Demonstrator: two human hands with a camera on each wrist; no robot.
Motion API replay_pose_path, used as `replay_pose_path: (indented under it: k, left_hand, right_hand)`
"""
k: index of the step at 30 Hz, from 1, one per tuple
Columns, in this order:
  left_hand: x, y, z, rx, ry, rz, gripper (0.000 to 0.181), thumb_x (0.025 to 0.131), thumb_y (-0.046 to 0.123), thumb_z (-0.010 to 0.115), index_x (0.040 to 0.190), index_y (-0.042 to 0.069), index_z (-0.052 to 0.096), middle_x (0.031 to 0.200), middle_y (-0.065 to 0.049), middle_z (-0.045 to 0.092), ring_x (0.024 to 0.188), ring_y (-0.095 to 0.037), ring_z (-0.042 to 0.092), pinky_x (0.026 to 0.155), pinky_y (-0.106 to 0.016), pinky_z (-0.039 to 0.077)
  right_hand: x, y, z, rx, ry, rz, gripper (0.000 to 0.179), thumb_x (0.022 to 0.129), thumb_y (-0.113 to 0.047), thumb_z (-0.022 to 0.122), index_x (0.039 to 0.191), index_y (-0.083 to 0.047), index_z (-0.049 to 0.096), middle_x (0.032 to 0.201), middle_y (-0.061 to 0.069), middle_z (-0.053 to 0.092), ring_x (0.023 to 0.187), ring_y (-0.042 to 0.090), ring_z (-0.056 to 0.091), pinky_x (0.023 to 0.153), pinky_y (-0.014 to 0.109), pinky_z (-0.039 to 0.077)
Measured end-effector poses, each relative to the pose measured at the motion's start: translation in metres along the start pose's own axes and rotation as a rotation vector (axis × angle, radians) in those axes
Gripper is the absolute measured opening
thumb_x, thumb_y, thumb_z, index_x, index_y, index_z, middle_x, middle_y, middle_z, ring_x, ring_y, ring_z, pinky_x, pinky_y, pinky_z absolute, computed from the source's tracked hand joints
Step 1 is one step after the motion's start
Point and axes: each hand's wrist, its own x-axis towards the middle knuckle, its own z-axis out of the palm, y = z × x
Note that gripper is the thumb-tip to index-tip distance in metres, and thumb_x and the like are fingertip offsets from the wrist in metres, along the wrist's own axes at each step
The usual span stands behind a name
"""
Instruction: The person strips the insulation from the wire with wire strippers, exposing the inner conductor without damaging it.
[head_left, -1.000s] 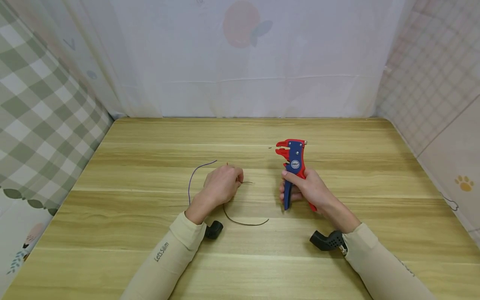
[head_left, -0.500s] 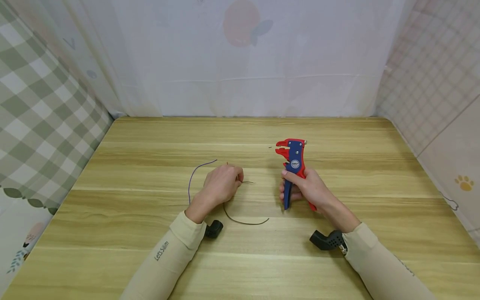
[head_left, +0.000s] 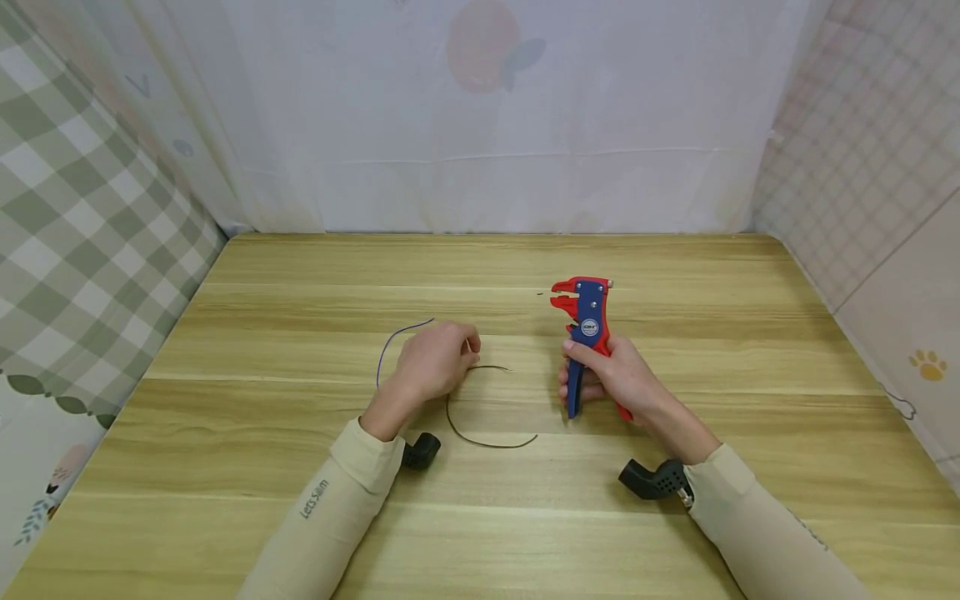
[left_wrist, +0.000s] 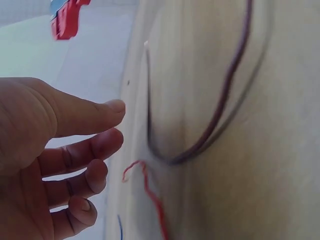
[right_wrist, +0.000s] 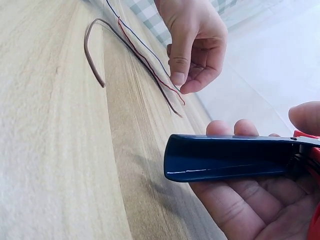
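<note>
My left hand (head_left: pixel 431 362) hovers over a curved brown wire (head_left: pixel 491 447), its fingers loosely bent with nothing between them. In the left wrist view a gap shows between thumb (left_wrist: pixel 112 111) and index finger. The brown wire's bared copper tip (right_wrist: pixel 179 114) points away from the hand. A red wire (left_wrist: pixel 159 207) with a bent end lies beside it, and a blue wire (head_left: pixel 381 358) curves out on the hand's left. My right hand (head_left: pixel 626 371) grips a red and blue wire stripper (head_left: pixel 590 312) upright by its handles, the stripper's jaws apart.
A tiny dark scrap (head_left: pixel 540 293) lies left of the stripper's head. The wooden table (head_left: pixel 480 542) ends at a white curtain (head_left: pixel 480 192) behind, with a checked cloth (head_left: pixel 67 167) along the left side.
My left hand has let go of the brown wire and drawn back slightly to the left, leaving more of the wire in sight. The right hand and stripper have stayed in place.
</note>
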Motion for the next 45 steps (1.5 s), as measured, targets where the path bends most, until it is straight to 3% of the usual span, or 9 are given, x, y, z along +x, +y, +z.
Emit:
replay_pose_path:
  k: [6, 14, 23, 33, 38, 45]
  left_hand:
    - [-0.001, -0.01, -0.009, -0.033, 0.057, -0.032, 0.006, 0.1, 0.017, 0.071, 0.101, 0.014, 0.076, 0.088, 0.0, 0.071, 0.082, -0.02, 0.066, 0.071, -0.038, 0.054]
    - [-0.002, -0.014, -0.011, -0.063, 0.045, -0.114, 0.01, 0.1, 0.019, 0.068, 0.095, 0.015, 0.075, 0.085, 0.0, 0.069, 0.08, -0.02, 0.063, 0.067, -0.037, 0.051]
    - [0.001, -0.019, -0.004, -0.004, 0.033, -0.105, 0.021, 0.096, 0.019, 0.073, 0.076, 0.017, 0.068, 0.077, 0.0, 0.066, 0.073, -0.019, 0.061, 0.062, -0.033, 0.048]
    - [0.004, -0.017, 0.0, 0.013, 0.04, -0.124, 0.023, 0.095, 0.024, 0.077, 0.075, 0.017, 0.068, 0.076, 0.002, 0.067, 0.073, -0.018, 0.062, 0.065, -0.032, 0.05]
    - [0.005, -0.014, 0.002, 0.013, 0.043, -0.153, 0.022, 0.096, 0.02, 0.073, 0.075, 0.016, 0.065, 0.077, -0.001, 0.064, 0.073, -0.021, 0.062, 0.063, -0.033, 0.047]
    - [0.006, -0.013, 0.004, 0.033, 0.05, -0.161, 0.023, 0.1, 0.019, 0.068, 0.077, 0.015, 0.067, 0.081, -0.002, 0.067, 0.075, -0.022, 0.064, 0.067, -0.038, 0.052]
  right_hand:
    - [0.0, -0.001, 0.0, -0.011, -0.001, -0.002, 0.044, 0.112, -0.027, 0.053, 0.136, 0.009, 0.042, 0.087, 0.005, 0.072, 0.078, 0.02, 0.078, 0.081, 0.038, 0.065]
    - [-0.001, 0.0, 0.0, -0.006, -0.002, -0.005, 0.047, 0.111, -0.029, 0.055, 0.135, 0.009, 0.043, 0.087, 0.004, 0.072, 0.078, 0.021, 0.078, 0.081, 0.038, 0.065]
    - [0.0, 0.001, 0.0, -0.008, -0.014, -0.012, 0.047, 0.111, -0.028, 0.055, 0.135, 0.009, 0.043, 0.087, 0.004, 0.071, 0.078, 0.021, 0.078, 0.08, 0.039, 0.065]
    - [0.0, 0.001, 0.0, -0.012, -0.032, -0.014, 0.043, 0.112, -0.025, 0.053, 0.133, 0.01, 0.043, 0.089, 0.006, 0.071, 0.079, 0.023, 0.077, 0.081, 0.04, 0.065]
    - [-0.001, 0.001, -0.001, -0.016, -0.035, -0.002, 0.044, 0.111, -0.027, 0.054, 0.133, 0.01, 0.044, 0.091, 0.008, 0.071, 0.08, 0.022, 0.077, 0.082, 0.039, 0.065]
    - [-0.001, 0.003, -0.001, -0.022, -0.043, -0.002, 0.045, 0.111, -0.028, 0.055, 0.133, 0.01, 0.044, 0.091, 0.006, 0.071, 0.081, 0.022, 0.077, 0.083, 0.038, 0.065]
